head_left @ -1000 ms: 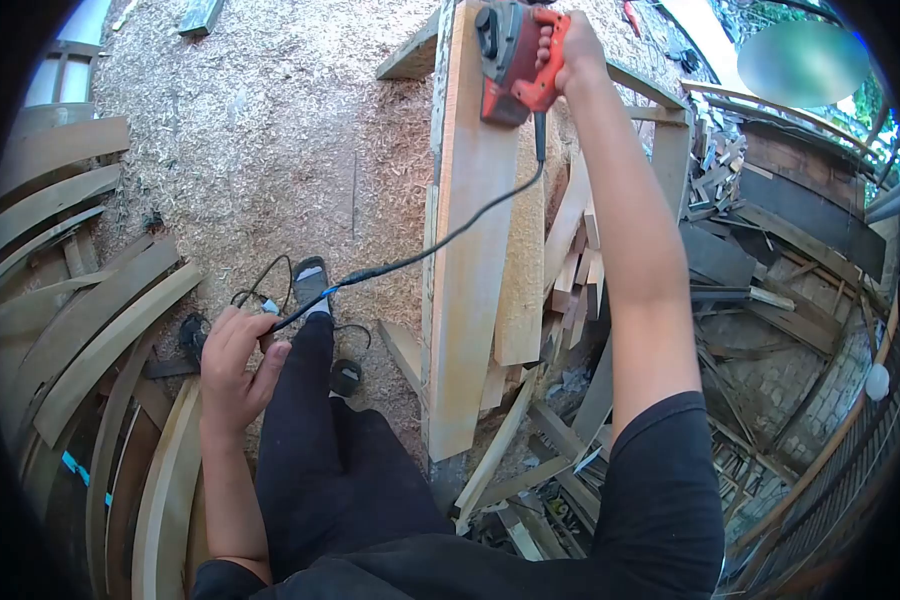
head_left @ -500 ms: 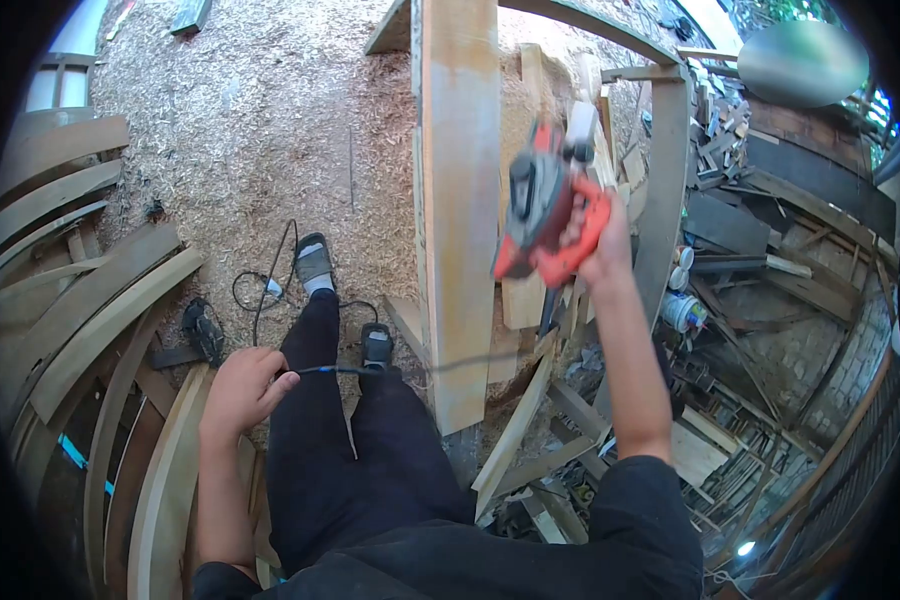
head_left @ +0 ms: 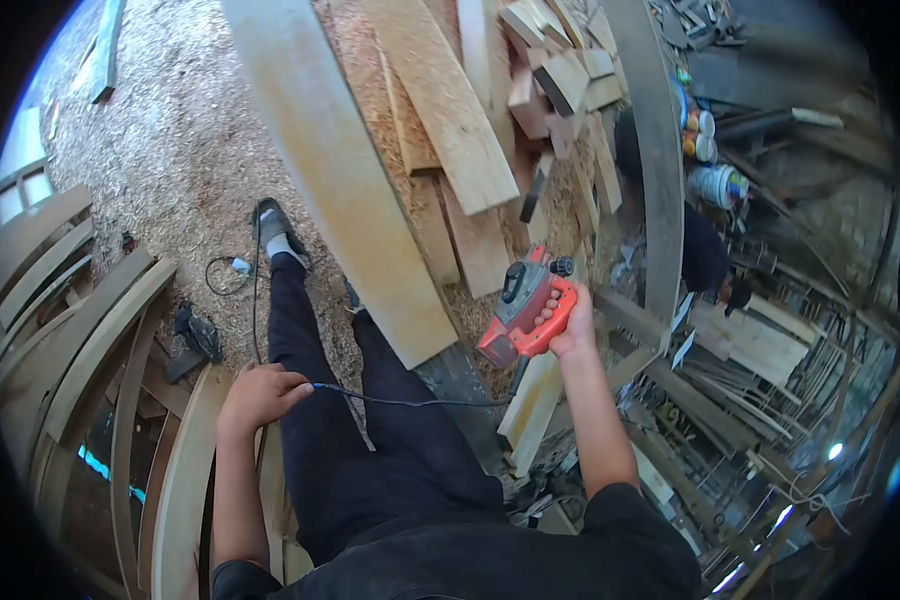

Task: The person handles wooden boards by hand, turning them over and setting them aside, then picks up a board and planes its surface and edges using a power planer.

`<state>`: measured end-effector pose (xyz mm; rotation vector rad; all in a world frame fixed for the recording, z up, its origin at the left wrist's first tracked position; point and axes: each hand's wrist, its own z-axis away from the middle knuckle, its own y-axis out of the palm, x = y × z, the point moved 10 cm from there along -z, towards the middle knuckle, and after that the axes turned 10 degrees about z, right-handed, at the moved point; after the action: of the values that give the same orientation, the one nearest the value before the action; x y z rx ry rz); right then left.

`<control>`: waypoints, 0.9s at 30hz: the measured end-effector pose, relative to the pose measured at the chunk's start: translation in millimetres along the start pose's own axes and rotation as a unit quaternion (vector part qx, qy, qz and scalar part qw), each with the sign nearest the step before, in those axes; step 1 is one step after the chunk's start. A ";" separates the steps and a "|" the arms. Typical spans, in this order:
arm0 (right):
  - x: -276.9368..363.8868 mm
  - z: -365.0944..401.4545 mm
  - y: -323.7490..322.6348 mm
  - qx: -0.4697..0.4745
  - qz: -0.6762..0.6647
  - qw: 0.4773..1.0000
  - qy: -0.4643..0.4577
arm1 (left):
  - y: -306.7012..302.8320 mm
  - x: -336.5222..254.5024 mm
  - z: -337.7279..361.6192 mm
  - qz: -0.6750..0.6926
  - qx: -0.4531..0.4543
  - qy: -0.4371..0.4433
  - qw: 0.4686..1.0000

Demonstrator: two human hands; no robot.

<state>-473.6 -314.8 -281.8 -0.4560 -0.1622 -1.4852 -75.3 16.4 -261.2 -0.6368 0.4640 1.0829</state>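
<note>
A red and grey power tool (head_left: 530, 305) hangs from my right hand (head_left: 574, 325), whose fingers wrap round its red handle. The tool is at the right of the long pale board (head_left: 345, 185), near that board's lower end. My left hand (head_left: 262, 397) pinches a dark power cord (head_left: 420, 402) in front of my thigh. From there the cord runs across my legs toward the tool, and another stretch drops to the floor beside my foot.
Loose planks (head_left: 450, 110) and cut wood blocks (head_left: 562, 80) lie beyond the board. Curved wooden pieces (head_left: 100, 360) are stacked at the left. Wood shavings (head_left: 175, 130) cover the floor. A person in dark clothing (head_left: 705, 250) is partly visible at the right.
The tool in my right hand has moved lower and slightly left. The view has turned, so the long board now slants and more planks show. My left hand still holds the cord.
</note>
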 end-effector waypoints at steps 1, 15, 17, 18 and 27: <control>-3.0 -10.9 -14.8 -0.002 0.005 1.000 0.011 | 10.0 -7.0 -3.6 -0.003 0.006 0.000 1.000; 1.8 -167.6 -43.6 0.020 -0.028 0.999 -0.041 | 113.7 -70.8 -3.1 -0.001 0.053 -0.038 0.998; 6.4 -177.3 -40.3 0.000 -0.075 0.996 -0.052 | 122.5 -73.1 -5.7 0.008 0.062 -0.057 0.996; 6.2 -184.4 -37.4 0.008 -0.085 0.995 -0.049 | 131.8 -68.8 -6.3 0.003 0.092 -0.083 0.992; -8.3 -214.5 -23.5 0.016 -0.113 0.992 -0.061 | 177.5 -24.7 -7.1 0.001 0.097 -0.136 0.986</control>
<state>-534.2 -391.2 -474.4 -0.5168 -0.3424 -1.6734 -247.7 52.4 -294.6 -0.3116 0.3272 1.0924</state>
